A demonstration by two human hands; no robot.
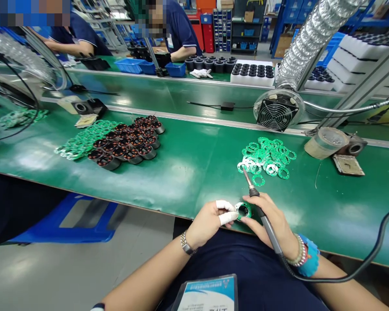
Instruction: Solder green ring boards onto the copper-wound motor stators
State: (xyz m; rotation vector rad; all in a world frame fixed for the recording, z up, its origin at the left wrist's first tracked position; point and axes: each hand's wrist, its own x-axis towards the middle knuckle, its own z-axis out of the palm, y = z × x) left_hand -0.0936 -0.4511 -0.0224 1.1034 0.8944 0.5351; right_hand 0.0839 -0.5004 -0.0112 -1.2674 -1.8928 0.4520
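Near the table's front edge, a small part with a green ring on top (pixel 244 210) sits between both hands. My left hand (pixel 210 220), with white wraps on thumb and finger, pinches the part's left side. My right hand (pixel 274 218) has a soldering iron (pixel 265 220) across it, the tip pointing up and away, while its thumb and a fingertip are at the part's right side. Beyond the hands lies a loose pile of green ring boards (pixel 266 155). Farther left, dark wound cores with copper-coloured coils (pixel 129 142) stand in rows beside more green rings (pixel 86 138).
A round fan (pixel 275 110) on a foil duct (pixel 307 43) stands behind the ring pile. To its right are a tub (pixel 326 142) and a sponge tray (pixel 348 165). The iron's cable (pixel 369 255) loops at the right. Two people work across the bench.
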